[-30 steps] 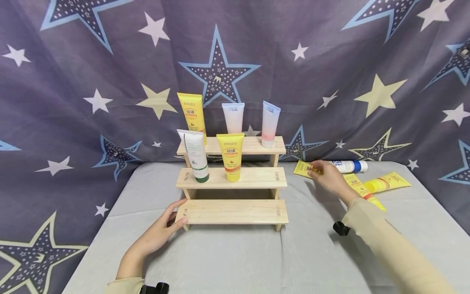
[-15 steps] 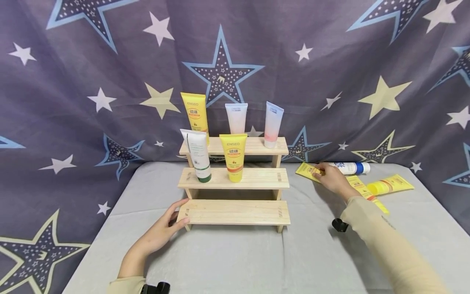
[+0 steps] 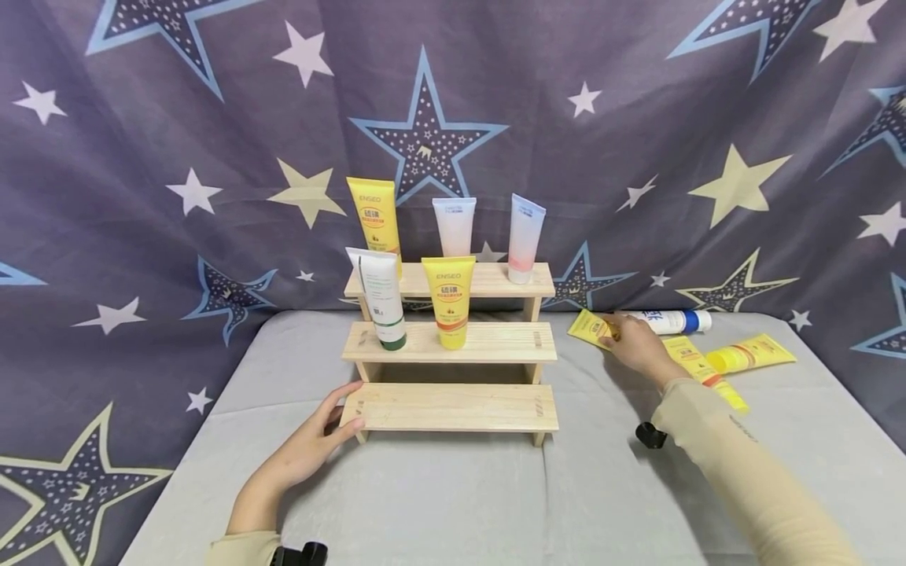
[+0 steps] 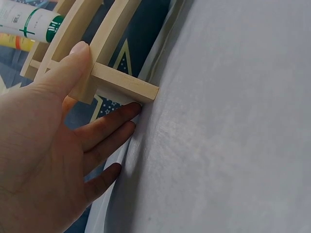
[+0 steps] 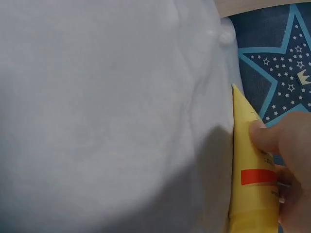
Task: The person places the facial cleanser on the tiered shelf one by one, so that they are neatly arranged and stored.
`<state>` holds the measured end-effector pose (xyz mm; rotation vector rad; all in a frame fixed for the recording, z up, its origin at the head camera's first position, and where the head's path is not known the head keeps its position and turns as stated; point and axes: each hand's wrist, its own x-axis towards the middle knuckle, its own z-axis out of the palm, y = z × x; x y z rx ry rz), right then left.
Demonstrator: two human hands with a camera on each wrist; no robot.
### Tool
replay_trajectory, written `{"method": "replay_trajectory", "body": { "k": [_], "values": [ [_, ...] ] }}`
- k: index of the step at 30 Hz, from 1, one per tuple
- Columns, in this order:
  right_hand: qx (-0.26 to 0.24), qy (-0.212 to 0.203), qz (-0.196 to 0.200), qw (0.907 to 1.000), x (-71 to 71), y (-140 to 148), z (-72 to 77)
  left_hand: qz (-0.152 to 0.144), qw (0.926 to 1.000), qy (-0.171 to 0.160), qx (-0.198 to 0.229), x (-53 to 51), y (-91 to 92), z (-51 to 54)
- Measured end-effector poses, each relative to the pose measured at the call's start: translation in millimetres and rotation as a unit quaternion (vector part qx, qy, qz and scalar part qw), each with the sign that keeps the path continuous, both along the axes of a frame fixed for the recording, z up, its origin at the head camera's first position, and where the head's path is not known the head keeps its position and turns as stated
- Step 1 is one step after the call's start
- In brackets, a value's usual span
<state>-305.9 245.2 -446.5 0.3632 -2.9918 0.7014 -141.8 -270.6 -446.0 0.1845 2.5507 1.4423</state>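
Left hand [image 3: 311, 442], half spread, is set loosely round one end of the stand [image 3: 449, 408]; by the right hand [image 3: 637, 346], a yellow tube [image 3: 588, 326] is pinched near the back of the table [image 3: 453, 495], whether lifted cannot be told. Were the stand jolted, its upright tubes [image 3: 447, 306] could be toppled; by a slack pinch, the held one could be dropped.

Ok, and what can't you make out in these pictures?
Head view: base of the middle pale pink tube, hidden by the front yellow ENSEO tube.
Head view: left end of the blue-capped white tube, behind the right hand.
Left wrist view: top of the green-capped white tube, cut off by the left edge.
Right wrist view: lower end of the held yellow tube, cut off by the bottom edge.
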Motion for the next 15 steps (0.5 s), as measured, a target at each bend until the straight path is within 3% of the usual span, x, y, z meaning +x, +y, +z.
{"method": "replay_trajectory", "body": {
  "k": [15],
  "values": [
    [-0.093,-0.018,-0.012,0.9954,25.4,-11,11.9,0.003,1.0,-0.002,0.007,-0.5,-0.7,0.0]
  ]
}}
